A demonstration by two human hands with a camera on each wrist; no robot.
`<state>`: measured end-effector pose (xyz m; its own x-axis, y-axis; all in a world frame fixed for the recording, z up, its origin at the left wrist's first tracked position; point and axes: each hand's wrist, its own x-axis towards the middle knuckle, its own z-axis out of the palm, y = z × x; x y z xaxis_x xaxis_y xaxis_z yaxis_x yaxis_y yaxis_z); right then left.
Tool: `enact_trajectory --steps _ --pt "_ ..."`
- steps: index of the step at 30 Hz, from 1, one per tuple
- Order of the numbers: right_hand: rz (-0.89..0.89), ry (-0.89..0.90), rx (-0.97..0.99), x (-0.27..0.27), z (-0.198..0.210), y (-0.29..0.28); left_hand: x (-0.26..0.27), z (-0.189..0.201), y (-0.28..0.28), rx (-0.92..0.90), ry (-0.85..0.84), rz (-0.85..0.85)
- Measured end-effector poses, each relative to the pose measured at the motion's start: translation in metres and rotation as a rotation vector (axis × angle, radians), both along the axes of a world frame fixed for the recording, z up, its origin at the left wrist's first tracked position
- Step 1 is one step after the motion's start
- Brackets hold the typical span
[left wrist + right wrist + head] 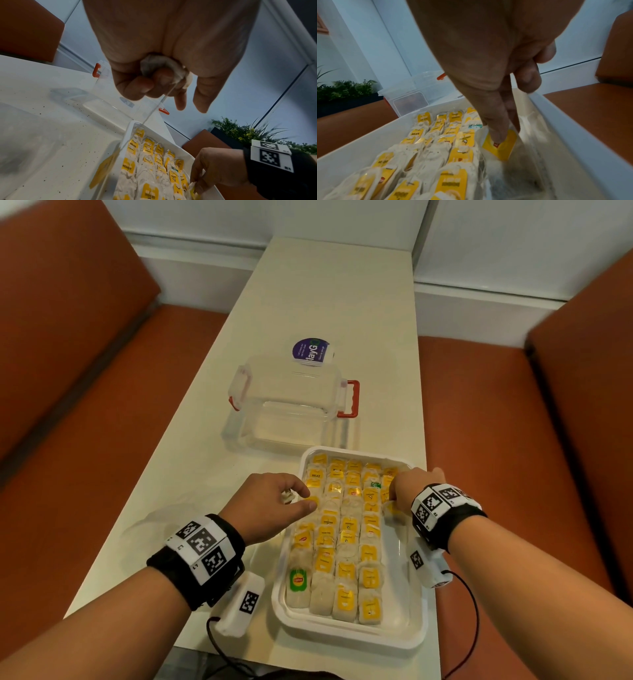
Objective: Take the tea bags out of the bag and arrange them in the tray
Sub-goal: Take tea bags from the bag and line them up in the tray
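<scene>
The white rectangular plastic tray [349,637] lay at the near end of the table, and rows of soft white paper tea bags with yellow tags [346,542] nearly filled it — only a strip along its right side was bare.

The left hand [274,508] hung over the tray's left rim, fingers curled tight round one crumpled tea bag [163,69]. Its string ran down to a yellow tag [104,170] dangling beside that rim.

The right hand [416,486] reached into the tray's far right corner and pinched another tea bag's yellow tag [500,145] between thumb and finger.

The bags looked very light, floppy and easy to tear — a gentle pinch at the tag or top edge would likely work best.

Beyond the tray stood a clear plastic box with red clips [291,398].
</scene>
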<state>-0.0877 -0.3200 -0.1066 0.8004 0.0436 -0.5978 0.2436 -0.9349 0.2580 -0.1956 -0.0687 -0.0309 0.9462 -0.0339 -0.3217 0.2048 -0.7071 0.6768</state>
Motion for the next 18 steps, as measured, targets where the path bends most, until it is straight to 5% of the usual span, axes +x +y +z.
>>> enact_trajectory --steps 11,18 --pt "0.043 -0.045 -0.010 -0.005 0.010 0.003 -0.001 0.001 0.000 -0.001 0.001 -0.002" --pt "-0.077 -0.155 0.226 -0.003 0.036 -0.011 0.002 -0.002 0.008 -0.160 0.001 0.113"
